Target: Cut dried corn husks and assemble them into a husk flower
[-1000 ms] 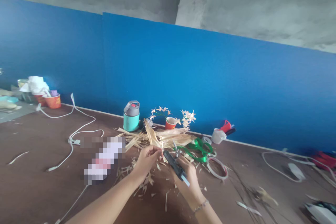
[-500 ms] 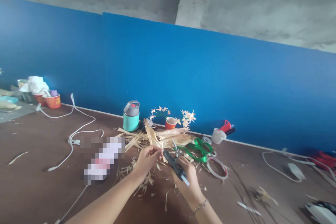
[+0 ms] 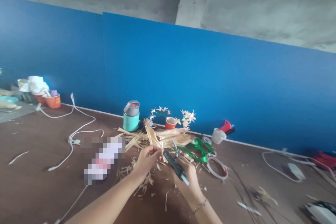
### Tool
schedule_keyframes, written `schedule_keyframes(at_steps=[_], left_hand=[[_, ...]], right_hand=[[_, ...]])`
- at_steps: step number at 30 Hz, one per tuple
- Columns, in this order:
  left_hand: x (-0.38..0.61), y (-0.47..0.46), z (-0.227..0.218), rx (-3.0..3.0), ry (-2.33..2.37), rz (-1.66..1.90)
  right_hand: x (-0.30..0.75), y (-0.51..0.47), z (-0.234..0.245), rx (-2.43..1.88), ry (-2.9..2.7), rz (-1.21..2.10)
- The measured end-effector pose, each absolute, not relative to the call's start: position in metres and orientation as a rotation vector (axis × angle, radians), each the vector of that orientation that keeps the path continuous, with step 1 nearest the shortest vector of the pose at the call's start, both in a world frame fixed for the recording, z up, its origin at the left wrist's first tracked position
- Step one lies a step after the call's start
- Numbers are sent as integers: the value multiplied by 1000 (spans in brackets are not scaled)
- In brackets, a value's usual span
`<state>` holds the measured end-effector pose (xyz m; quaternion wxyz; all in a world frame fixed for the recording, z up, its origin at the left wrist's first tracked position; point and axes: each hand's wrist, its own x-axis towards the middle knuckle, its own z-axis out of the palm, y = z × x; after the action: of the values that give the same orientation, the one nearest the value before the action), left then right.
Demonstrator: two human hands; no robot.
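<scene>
My right hand (image 3: 187,172) is closed around a black glue gun (image 3: 173,165); a pale glue stick pokes out of its back end. The gun's front end points at the fingertips of my left hand (image 3: 148,159). Those fingers are pinched together, and whatever they hold is too small to make out. Just beyond both hands lies a pile of dry corn husks (image 3: 173,135), with one husk piece (image 3: 151,134) standing up. A pointed metal blade (image 3: 175,146), like that of scissors, shows beside my right fingers; I cannot tell whether it is held.
Behind the husks stand a turquoise flask (image 3: 131,122) and a red cup (image 3: 170,123) with pale husk flowers. Green ribbon (image 3: 201,148) and a tape roll (image 3: 217,168) lie to the right. A white power strip (image 3: 103,162), partly blurred, and white cables (image 3: 88,123) are on the left.
</scene>
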<state>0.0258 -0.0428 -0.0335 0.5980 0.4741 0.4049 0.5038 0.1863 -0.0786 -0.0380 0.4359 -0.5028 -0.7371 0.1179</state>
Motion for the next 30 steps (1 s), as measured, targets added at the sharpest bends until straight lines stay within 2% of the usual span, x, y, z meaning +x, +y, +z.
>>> schedule_keyframes(at_steps=[30], left_hand=[[24, -39, -38, 1151, 921, 1156]], right_hand=[[187, -80, -40, -1283, -1833, 252]])
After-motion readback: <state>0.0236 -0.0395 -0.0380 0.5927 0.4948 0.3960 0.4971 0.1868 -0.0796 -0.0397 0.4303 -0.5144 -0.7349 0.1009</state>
